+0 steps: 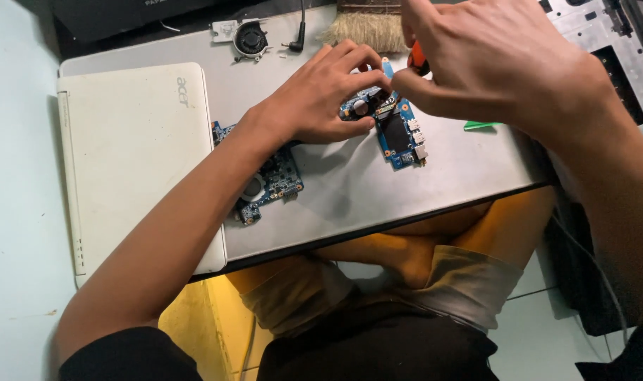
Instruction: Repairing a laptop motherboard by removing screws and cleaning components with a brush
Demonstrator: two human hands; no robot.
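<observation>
Nearest the front edge of the counter point(349, 204), a blue circuit board point(268, 185) lies flat, partly under the forearm, beside the closed white laptop point(134, 159) at the left end. Mid-counter, the left hand point(321, 99) has its fingers point(360, 127) pinched on the top end of a smaller blue board point(400, 137), pressing it down. That board's long axis runs far-to-near, slightly slanted; connector side faces the right edge. The right hand point(490, 60) is clenched round an orange-handled tool point(418, 58), prob. a screwdriver, tip hidden behind the fingers. Judgement: keep the tool upright, board pinned flat w/ the left, light turns only. Further back: a small fan point(251, 39), a brush point(367, 28), a green pick point(482, 125) toward the right edge.
</observation>
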